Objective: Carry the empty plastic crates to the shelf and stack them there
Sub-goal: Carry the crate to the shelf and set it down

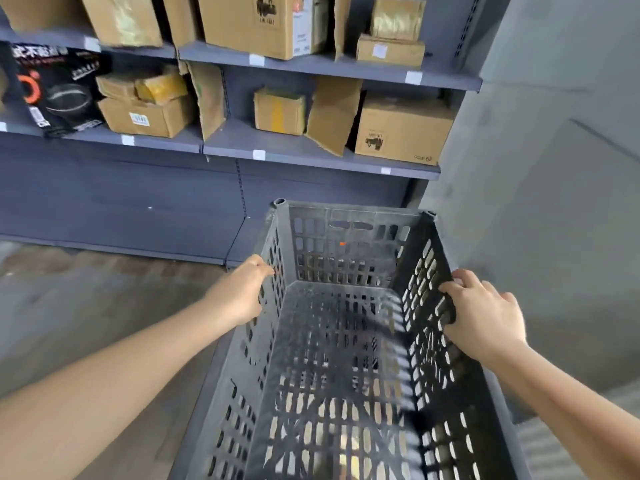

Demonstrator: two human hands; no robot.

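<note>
I have the grey slatted plastic crate (343,341) held out in front of me, empty, its long axis pointing at the shelf (311,157). My left hand (239,292) is clamped on the left wall's rim, my right hand (485,317) on the right wall's rim, fingers hooked over it. This looks like the carrying step, nearly at the shelving. The upper boards are crowded with cardboard boxes (401,129); the low base board by the floor (86,306) looks free, so next I would lower the crate there, kept level.
</note>
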